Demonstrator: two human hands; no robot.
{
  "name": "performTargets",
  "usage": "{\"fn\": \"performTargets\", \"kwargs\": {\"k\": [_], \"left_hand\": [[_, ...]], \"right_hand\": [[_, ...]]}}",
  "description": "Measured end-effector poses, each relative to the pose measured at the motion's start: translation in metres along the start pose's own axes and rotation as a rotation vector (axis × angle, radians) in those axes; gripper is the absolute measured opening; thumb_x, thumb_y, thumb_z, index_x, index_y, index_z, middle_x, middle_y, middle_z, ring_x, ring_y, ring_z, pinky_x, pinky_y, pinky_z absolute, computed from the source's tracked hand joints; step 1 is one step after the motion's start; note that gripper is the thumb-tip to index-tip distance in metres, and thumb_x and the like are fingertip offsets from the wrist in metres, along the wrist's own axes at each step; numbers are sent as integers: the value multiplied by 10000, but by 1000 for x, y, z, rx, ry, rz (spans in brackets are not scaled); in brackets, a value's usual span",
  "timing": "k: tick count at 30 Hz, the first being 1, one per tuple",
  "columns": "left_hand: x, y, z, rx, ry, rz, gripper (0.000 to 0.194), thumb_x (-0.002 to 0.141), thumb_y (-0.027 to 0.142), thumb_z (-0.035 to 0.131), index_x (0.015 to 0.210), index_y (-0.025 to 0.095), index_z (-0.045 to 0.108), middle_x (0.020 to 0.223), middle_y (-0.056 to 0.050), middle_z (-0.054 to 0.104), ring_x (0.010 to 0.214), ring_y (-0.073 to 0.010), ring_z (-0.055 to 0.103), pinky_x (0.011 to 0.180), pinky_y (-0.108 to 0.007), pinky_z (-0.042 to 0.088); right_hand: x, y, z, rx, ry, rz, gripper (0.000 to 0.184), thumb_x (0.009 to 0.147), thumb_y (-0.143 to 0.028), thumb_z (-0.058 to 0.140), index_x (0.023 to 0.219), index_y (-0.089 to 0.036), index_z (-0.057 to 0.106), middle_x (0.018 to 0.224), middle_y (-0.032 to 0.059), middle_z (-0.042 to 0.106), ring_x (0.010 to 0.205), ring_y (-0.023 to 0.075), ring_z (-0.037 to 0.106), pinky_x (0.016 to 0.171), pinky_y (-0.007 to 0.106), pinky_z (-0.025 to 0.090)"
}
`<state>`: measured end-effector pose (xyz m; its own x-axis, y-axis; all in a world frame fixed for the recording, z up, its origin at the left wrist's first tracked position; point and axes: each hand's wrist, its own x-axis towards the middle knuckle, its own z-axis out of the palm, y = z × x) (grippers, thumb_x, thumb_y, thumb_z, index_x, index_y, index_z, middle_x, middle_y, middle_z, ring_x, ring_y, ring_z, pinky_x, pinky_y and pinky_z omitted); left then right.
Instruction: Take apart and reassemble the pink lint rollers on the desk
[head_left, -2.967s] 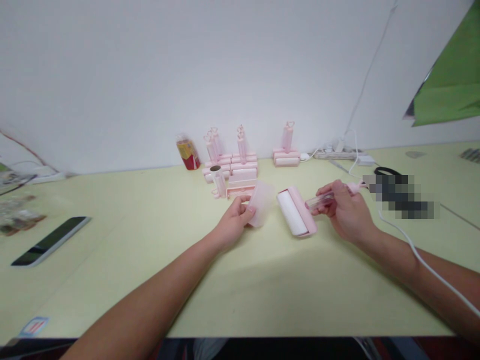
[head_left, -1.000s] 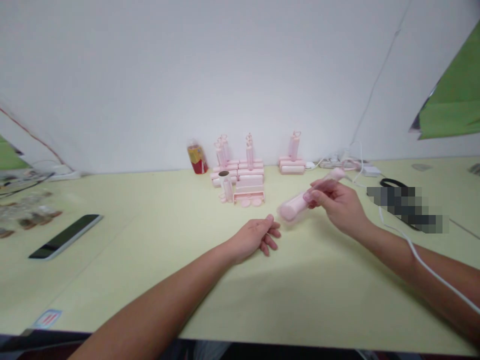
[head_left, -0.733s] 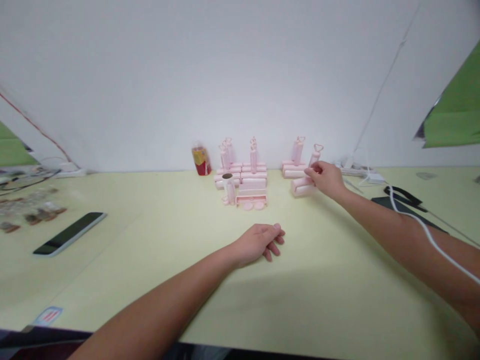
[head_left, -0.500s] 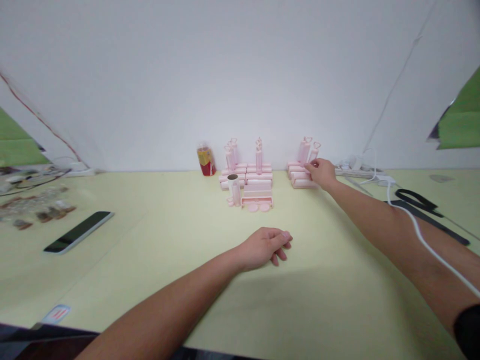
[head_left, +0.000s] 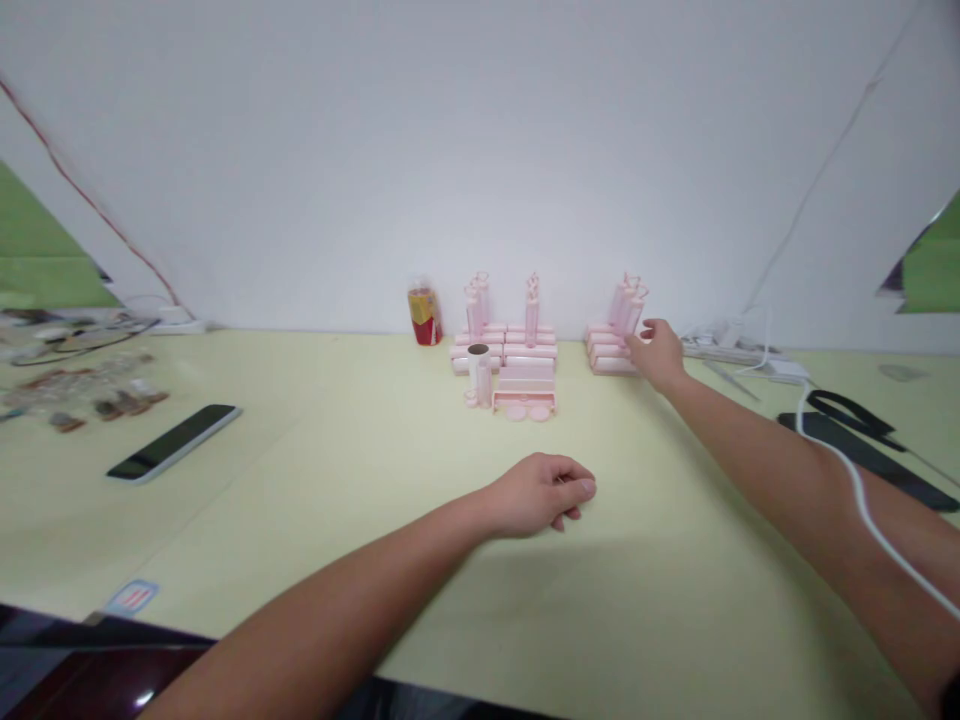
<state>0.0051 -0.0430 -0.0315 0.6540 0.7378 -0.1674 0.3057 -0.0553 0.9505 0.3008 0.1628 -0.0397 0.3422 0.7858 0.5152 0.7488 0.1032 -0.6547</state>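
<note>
My right hand (head_left: 656,355) is at the right-hand stack of pink cases (head_left: 611,360), thumb and forefinger apart, with nothing seen between them. Upright pink tubes with loop tops (head_left: 628,308) stand on that stack, just left of my fingertips. On the bare tabletop nearer to me rests my left hand (head_left: 541,493), its fingers curled and thumb against them, nothing visible inside. Beyond it lie an open pink case (head_left: 523,402), two pale pink discs (head_left: 528,412) and a white hollow roll (head_left: 478,372) beside a clear pinkish tube (head_left: 484,384).
A second group of pink cases (head_left: 529,352) with upright tubes stands by the wall, next to a red and yellow container (head_left: 425,315). A phone (head_left: 174,443) lies left. Black-handled scissors (head_left: 855,412), a white cable (head_left: 847,460) and a power strip (head_left: 724,352) are right.
My right hand has drawn slightly away from the upright tube, and its fingers have parted. My left hand's fingers have curled in more. The whole view has shifted slightly.
</note>
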Motion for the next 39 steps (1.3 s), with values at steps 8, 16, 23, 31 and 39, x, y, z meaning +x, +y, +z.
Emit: {"fn": "performTargets", "kwargs": {"k": [8, 16, 23, 31, 39], "left_hand": [[1, 1, -2, 35, 34, -10, 410, 854, 479, 580, 1078, 144, 652, 755, -52, 620, 626, -131, 561, 498, -228, 482], [0, 0, -3, 49, 34, -13, 433, 841, 493, 576, 1100, 150, 630, 777, -37, 580, 678, -146, 577, 483, -211, 450], [-2, 1, -3, 126, 27, 33, 429, 848, 494, 566, 1070, 136, 644, 714, -8, 574, 555, -93, 476, 512, -218, 395], [-3, 0, -3, 261, 65, 119, 417, 845, 484, 568, 1050, 142, 686, 795, -36, 656, 649, -126, 534, 631, -248, 426], [-4, -2, -3, 281, 35, 164, 404, 846, 441, 577, 1069, 122, 687, 874, -67, 695, 701, -138, 580, 665, -241, 453]], "right_hand": [[-47, -32, -8, 108, 40, -267, 319, 854, -285, 454, 1108, -134, 575, 999, 116, 620, 779, 207, 539, 792, 354, 418], [-76, -117, 10, 150, -262, -579, 164, 864, -221, 510, 875, -182, 669, 838, 41, 659, 778, 170, 583, 736, 272, 424], [-89, -148, 31, 41, -449, -705, 157, 829, -157, 552, 831, -163, 709, 845, 60, 704, 800, 188, 607, 757, 274, 428], [-53, -186, 68, -64, -478, -736, 394, 899, -99, 469, 1238, -198, 643, 1169, 81, 680, 1035, 200, 608, 902, 288, 420], [-52, -195, 81, -165, -541, -805, 331, 938, -221, 499, 1210, -252, 685, 1095, 62, 720, 961, 205, 630, 784, 267, 412]]}}
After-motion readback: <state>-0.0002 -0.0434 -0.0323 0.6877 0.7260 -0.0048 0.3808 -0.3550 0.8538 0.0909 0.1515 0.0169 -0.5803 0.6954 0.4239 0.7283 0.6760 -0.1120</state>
